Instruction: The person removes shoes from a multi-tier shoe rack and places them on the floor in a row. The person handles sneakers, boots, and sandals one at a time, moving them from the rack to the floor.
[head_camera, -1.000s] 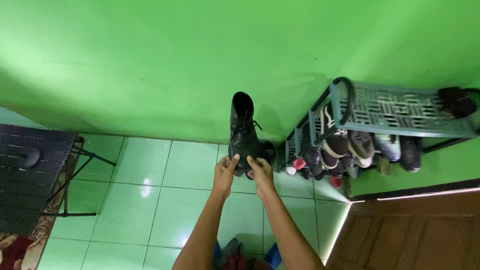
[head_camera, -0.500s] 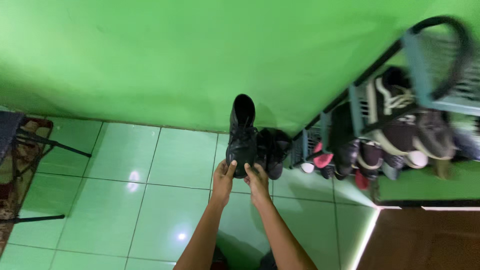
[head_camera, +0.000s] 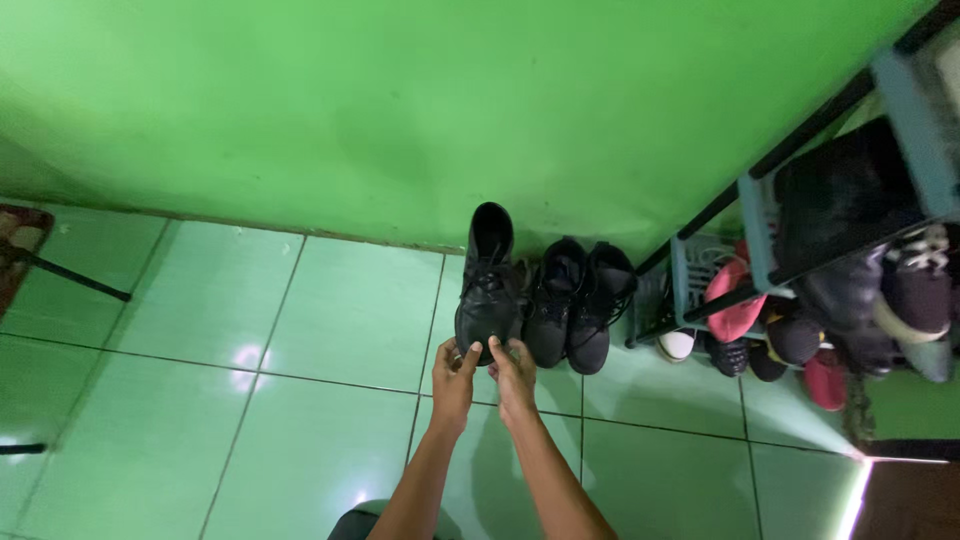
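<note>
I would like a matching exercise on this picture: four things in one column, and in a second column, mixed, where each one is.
Things:
1. black boot
2. pair of black boots
3. shoe rack
4. left hand

Places:
A. at the right edge, full of shoes
B. held at its toe by both hands
C. on the floor by the wall, just right of the held boot
D. beside the right hand, at the boot's toe

Pairs: 1-B, 2-C, 3-A, 4-D

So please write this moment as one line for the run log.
left hand: grips toe of black boot | right hand: grips same toe | boot: beside black pair at green wall
</note>
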